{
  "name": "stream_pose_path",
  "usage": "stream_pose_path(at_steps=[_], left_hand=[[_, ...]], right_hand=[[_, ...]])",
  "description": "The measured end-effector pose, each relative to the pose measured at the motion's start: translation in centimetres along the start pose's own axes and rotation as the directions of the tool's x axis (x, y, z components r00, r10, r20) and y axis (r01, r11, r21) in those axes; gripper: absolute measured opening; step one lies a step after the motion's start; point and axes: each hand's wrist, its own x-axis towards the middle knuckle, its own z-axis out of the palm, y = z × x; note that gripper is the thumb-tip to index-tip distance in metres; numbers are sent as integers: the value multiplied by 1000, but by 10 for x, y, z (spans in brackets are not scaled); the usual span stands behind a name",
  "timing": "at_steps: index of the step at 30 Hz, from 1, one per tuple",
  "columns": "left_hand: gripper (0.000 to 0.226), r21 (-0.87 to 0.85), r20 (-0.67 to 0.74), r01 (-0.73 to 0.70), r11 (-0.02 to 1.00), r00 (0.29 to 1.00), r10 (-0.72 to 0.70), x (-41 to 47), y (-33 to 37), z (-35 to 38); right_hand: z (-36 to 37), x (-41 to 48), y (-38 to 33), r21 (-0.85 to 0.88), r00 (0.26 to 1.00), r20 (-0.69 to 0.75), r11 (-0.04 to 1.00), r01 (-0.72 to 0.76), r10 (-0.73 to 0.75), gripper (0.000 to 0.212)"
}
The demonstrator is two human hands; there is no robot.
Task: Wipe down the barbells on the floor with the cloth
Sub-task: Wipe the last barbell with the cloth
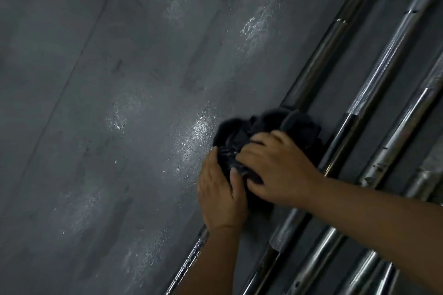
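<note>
left hand (pixel 219 190): palm down, fingers curled into the cloth (pixel 296 122)
right hand (pixel 275 170): touching it, fingers clamped on cloth too
forearms (pixel 374 220): both bare, stretched out

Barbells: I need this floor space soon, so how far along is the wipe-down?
In hand: the left hand and right hand both grip the cloth, bunched over the leftmost barbell. Done: nothing shows which bars are already wiped. Left: probably the other barbells lying alongside, where the cloth is not.
</note>
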Motion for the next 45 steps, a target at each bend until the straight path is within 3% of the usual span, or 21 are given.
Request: stream_pose_path(at_steps=[2,4,6,9,11,13,16,18,21,25,26,28,30,31,32,34,37,39,41,43,45], left_hand=[[62,-9,-8,10,1000,1000,-10,0,0,-1],[61,-8,-12,17,1000,1000,-17,0,-1,1],[61,14,-9,16,1000,1000,-16,0,-1,2],[61,52,6,8,999,1000,-8,-1,1,2],[62,55,15,10,998,1000,-11,2,0,2],[62,13,26,22,1000,999,-22,4,-1,1],[59,-51,30,15,999,999,-13,6,0,-1],[57,-66,35,2,998,999,0,10,-1,-1],[53,-80,71,-26,996,997,32,22,-10,-6],[42,53,-1,-73,996,997,73,56,-26,-19],[38,102,-38,-66,993,997,70,63,-28,-22],[39,149,-105,-48,988,992,64,69,-30,-27],[45,152,-103,-27,988,994,43,64,-32,-25],[50,149,-95,2,989,995,12,61,-33,-24],[53,136,-99,46,990,995,-32,61,-35,-23],[58,138,-109,83,987,992,-68,64,-37,-21],[58,197,-99,32,980,995,-12,66,-35,-18],[55,224,-95,33,974,995,-12,66,-36,-16],[53,238,-114,33,971,993,-5,65,-36,-17],[51,256,-132,40,966,991,-6,63,-33,-19],[46,270,-150,61,961,988,-21,61,-32,-21]], right_hand=[[-17,12,31,-98,991,44,986,131,-128,48],[-44,32,77,-152,990,-97,982,-113,99,57],[-66,45,121,-80,869,-216,879,-470,445,64],[-53,49,105,-86,736,-354,763,-640,577,47],[-25,36,54,-45,799,-318,834,-550,510,38],[1,7,4,-11,957,-156,969,-248,243,38],[-4,0,17,-142,990,25,980,139,-137,51],[-22,22,65,-294,997,-33,954,59,-72,49],[-57,40,139,-285,931,-258,900,-329,259,52],[-32,69,89,-127,836,-319,854,-505,446,40],[-19,71,58,-88,876,-287,900,-426,387,36],[10,64,7,-88,987,-140,992,-93,80,34],[10,60,8,-108,986,9,980,166,-167,37],[1,67,29,-143,980,3,970,198,-199,36],[-13,77,54,-181,989,-49,975,127,-138,34],[-43,96,116,-137,960,-225,970,-203,169,38],[-61,107,156,-18,784,-365,838,-546,503,48],[-39,113,114,10,700,-430,778,-628,570,46],[-9,99,53,65,765,-408,852,-519,498,35],[8,68,4,-9,944,-219,966,-257,249,30],[-5,65,10,-77,998,-58,997,18,-23,28]])
